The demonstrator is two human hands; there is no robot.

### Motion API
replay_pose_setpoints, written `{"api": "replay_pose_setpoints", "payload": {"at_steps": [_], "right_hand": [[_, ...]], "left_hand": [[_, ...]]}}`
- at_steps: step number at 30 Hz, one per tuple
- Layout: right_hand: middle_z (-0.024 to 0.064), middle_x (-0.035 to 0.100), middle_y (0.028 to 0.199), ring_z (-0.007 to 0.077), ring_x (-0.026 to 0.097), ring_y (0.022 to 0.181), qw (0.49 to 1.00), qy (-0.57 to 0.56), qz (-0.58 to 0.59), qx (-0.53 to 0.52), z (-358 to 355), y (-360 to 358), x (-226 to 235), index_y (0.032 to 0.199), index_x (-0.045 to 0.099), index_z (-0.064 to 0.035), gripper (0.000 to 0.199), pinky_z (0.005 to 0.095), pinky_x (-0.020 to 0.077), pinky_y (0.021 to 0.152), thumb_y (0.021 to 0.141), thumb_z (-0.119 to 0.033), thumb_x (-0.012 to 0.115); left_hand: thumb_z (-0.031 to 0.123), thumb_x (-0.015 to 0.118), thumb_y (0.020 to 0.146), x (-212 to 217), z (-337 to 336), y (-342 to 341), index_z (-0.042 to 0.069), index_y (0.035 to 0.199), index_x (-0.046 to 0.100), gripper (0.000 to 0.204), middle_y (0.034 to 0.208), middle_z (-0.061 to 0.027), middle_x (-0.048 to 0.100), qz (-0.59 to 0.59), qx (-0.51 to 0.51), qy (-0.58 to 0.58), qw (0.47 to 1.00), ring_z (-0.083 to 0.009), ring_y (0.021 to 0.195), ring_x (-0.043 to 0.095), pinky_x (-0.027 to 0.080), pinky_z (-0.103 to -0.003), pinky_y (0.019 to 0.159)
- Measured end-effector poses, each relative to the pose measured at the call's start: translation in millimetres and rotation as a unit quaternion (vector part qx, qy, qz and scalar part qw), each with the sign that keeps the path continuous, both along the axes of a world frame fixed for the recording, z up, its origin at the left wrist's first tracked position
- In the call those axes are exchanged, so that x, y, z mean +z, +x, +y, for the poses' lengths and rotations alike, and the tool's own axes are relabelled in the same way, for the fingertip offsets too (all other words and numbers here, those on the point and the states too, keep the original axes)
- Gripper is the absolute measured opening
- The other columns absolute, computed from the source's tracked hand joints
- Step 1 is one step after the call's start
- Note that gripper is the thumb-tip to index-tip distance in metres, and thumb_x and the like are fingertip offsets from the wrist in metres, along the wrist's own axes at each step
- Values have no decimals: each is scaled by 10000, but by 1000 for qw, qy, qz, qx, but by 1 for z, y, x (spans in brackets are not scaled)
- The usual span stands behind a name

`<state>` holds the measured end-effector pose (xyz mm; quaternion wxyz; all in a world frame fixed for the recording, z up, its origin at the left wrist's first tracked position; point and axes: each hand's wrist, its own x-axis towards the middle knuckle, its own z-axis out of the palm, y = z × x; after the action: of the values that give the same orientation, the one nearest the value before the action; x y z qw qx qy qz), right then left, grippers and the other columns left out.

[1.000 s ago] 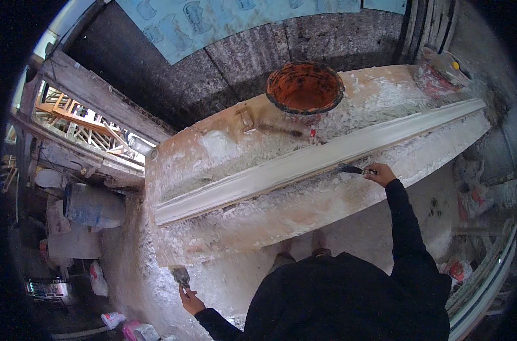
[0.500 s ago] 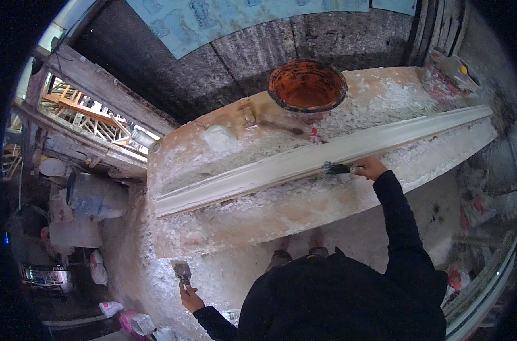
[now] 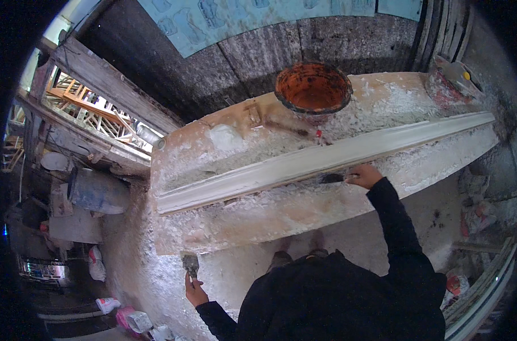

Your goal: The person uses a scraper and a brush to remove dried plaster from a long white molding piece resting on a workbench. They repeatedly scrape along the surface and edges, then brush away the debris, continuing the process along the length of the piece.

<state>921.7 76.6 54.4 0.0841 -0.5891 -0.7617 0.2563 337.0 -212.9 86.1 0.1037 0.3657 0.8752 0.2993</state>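
A long white plaster moulding (image 3: 304,161) lies slantwise along the workbench (image 3: 258,217). My right hand (image 3: 364,176) is closed round the handle of a putty knife (image 3: 331,178). Its dark, flat end rests at or just above the bench, beside the moulding's near edge; I cannot tell whether it touches. Off the bench's near left corner, my left hand (image 3: 196,291) grips a plaster-smeared scraper (image 3: 190,264) with a wide blade pointing away from me.
Behind the moulding stands an orange basin (image 3: 313,91) with a dark rim. A white plaster lump (image 3: 225,137) and a wooden-looking tool (image 3: 252,115) lie to its left. A crusted bucket (image 3: 451,82) occupies the far right end. Blue barrel (image 3: 97,191) at left; long strips (image 3: 481,290) lower right.
My right hand has drawn the putty knife slightly left and nearer to me, down from the moulding's edge. My left hand has risen a little with the scraper. The view has shifted slightly.
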Motion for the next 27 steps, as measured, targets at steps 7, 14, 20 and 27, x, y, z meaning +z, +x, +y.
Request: {"api": "replay_pose_setpoints", "payload": {"at_steps": [7, 14, 20, 27], "right_hand": [[125, 636, 882, 298, 601, 817, 995, -10, -56, -84, 9, 91, 57, 937, 676, -132, 323, 374, 478, 727, 684, -331, 700], [128, 625, 928, 295, 583, 883, 998, -19, -44, 38, 45, 69, 17, 957, 673, -141, 359, 389, 462, 784, 692, -382, 691], [132, 627, 963, 306, 592, 879, 985, -86, 31, 147, 11, -73, -3, 1011, 639, -124, 391, 392, 467, 783, 760, -423, 617], [99, 610, 844, 146, 578, 679, 901, -35, 351, -253, -65, -39, 7, 1076, 573, -31, 362, 261, 486, 534, 818, -283, 617]], "left_hand": [[136, 470, 866, -7, -9, -2, 44, 1237, 476, 382, 637, -101, 597, -16, 19, -2, 1000, -183, 582, 567, 447, -323, 602], [139, 485, 867, -13, -5, 13, 53, 1226, 494, 369, 590, -68, 580, -35, -3, 2, 999, -140, 570, 540, 438, -297, 596], [125, 497, 871, -5, 41, 54, 61, 1232, 489, 367, 661, -55, 608, -149, -49, 0, 988, -98, 490, 494, 415, -242, 478], [122, 516, 852, -25, 127, 164, 50, 1256, 452, 414, 987, -119, 630, -287, -285, 24, 914, -162, 741, 623, 490, -280, 664]]}}
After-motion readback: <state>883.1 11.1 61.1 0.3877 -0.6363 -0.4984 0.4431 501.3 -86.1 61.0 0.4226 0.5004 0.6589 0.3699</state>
